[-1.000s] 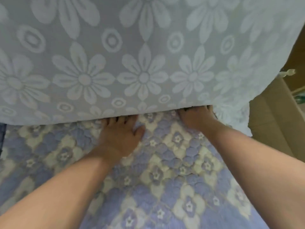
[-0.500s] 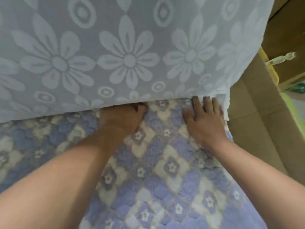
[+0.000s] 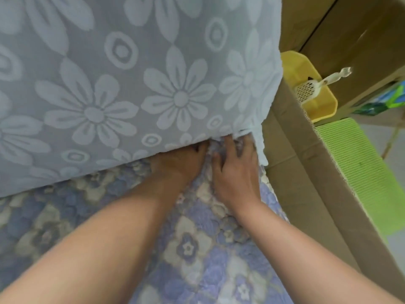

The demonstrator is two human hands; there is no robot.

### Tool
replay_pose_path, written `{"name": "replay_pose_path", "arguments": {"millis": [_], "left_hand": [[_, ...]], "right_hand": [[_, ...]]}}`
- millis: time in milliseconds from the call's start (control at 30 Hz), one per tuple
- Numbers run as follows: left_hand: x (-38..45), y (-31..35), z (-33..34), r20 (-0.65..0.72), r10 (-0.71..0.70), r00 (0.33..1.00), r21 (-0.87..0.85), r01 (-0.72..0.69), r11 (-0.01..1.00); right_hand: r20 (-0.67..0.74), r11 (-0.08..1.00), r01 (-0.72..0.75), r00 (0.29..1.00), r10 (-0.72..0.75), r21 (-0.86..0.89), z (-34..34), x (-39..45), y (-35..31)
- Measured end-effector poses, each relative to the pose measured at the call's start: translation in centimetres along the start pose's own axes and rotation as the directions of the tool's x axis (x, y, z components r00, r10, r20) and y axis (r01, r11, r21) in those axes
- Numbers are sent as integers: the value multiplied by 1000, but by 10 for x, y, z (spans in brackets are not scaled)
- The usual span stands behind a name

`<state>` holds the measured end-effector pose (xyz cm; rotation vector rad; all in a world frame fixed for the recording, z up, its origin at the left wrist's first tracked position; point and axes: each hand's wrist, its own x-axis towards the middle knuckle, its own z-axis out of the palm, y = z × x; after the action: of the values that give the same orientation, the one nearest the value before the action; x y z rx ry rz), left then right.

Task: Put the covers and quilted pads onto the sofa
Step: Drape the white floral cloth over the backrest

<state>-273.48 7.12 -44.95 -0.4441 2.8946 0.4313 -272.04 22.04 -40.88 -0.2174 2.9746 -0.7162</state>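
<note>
Tucking quilted pad [image 3: 197, 249] under cover [image 3: 131, 84]: left hand [image 3: 177, 165], right hand [image 3: 235, 172] now together at right corner; fingertips hidden, grip unclear; seam nearly finished.

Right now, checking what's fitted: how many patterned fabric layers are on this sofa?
2: the grey daisy cover on the backrest, the blue quilted pad on the seat. Others may lie hidden beneath.

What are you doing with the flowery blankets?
A person is fitting covers on a sofa. Both hands are at the crease where the blue quilted pad on the seat meets the grey flower cover on the backrest. The left hand and right hand press the pad near the sofa's right end.
</note>
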Motion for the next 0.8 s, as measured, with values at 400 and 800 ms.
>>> {"name": "replay_pose_path", "arguments": {"millis": [400, 800], "left_hand": [[-6, 2, 7, -158, 217, 963, 379, -144, 914], [16, 77, 9, 54, 301, 952, 352, -300, 887]], "right_hand": [[143, 969, 219, 969, -202, -113, 18, 46, 33], [490, -225, -461, 866, 96, 859, -43, 146, -6]]}}
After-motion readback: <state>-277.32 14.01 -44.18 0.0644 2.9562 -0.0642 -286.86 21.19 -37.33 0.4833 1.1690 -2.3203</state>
